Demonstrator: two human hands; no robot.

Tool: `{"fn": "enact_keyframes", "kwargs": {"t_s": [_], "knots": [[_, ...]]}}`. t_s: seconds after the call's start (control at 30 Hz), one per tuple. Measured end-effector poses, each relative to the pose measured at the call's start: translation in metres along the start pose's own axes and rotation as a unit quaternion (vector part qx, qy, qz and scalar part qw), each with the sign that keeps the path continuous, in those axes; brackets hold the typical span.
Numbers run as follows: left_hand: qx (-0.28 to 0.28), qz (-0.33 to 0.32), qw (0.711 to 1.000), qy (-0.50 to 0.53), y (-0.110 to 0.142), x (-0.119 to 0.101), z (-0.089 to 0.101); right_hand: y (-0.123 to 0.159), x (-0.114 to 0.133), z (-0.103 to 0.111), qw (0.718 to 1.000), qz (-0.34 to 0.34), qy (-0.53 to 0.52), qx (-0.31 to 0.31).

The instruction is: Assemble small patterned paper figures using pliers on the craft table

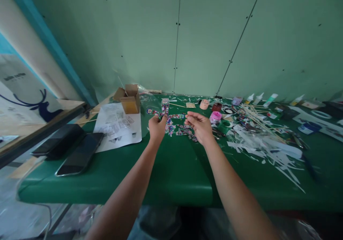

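Note:
My left hand (157, 127) is closed, thumb on top, around a flat, multicoloured speckled piece (174, 116) with several narrow arms. One arm points up, one reaches left to a rounded end, and another runs right toward my right hand (199, 126). The thumb and forefinger of my right hand are pinched together at the tip of that right arm. Whether they grip the tip or something tiny beside it, I cannot tell. Below, more speckled pieces (184, 130) lie on the green table covering (171, 175), partly hidden by my hands.
Left are printed paper (118, 127), a small cardboard box (130, 102), a phone (80, 154) and a dark device (57, 141). Right are a pink paint jar (215, 117), a green jar (224, 126), scattered white strips (252, 143), thin sticks (264, 124) and glue bottles (270, 100). A green wall (203, 47) stands behind.

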State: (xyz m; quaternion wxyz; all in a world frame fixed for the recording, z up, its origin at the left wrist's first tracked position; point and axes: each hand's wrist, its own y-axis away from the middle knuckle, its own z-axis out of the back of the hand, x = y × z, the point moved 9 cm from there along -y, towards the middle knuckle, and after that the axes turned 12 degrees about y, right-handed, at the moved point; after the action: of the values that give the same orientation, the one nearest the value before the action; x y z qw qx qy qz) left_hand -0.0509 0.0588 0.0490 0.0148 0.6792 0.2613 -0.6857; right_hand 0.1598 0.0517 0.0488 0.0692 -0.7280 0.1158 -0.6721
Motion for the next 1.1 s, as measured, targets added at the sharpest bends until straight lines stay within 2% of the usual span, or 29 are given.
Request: {"fn": "enact_keyframes", "kwargs": {"t_s": [0.13,0.27,0.47,0.67,0.77,1.1], "knots": [[0.000,-0.034,0.999,-0.026,0.003,-0.008,-0.002,0.000,-0.001,-0.004,1.000,-0.005,0.002,0.013],[0.010,-0.035,0.999,-0.018,0.005,-0.010,-0.005,0.002,-0.001,-0.006,1.000,0.004,0.026,0.017],[0.017,-0.037,0.999,-0.025,0.006,-0.011,-0.007,0.003,-0.001,-0.011,0.990,0.025,0.131,0.040],[0.030,-0.038,0.998,-0.037,0.007,-0.009,-0.011,0.006,0.011,-0.010,0.956,0.115,0.268,-0.010],[0.041,-0.044,0.997,-0.047,0.008,-0.009,-0.015,0.011,0.017,-0.014,0.935,0.150,0.321,-0.015],[0.071,-0.055,0.989,-0.121,0.011,-0.011,-0.022,0.022,0.042,-0.022,0.863,0.282,0.417,-0.026]]}}
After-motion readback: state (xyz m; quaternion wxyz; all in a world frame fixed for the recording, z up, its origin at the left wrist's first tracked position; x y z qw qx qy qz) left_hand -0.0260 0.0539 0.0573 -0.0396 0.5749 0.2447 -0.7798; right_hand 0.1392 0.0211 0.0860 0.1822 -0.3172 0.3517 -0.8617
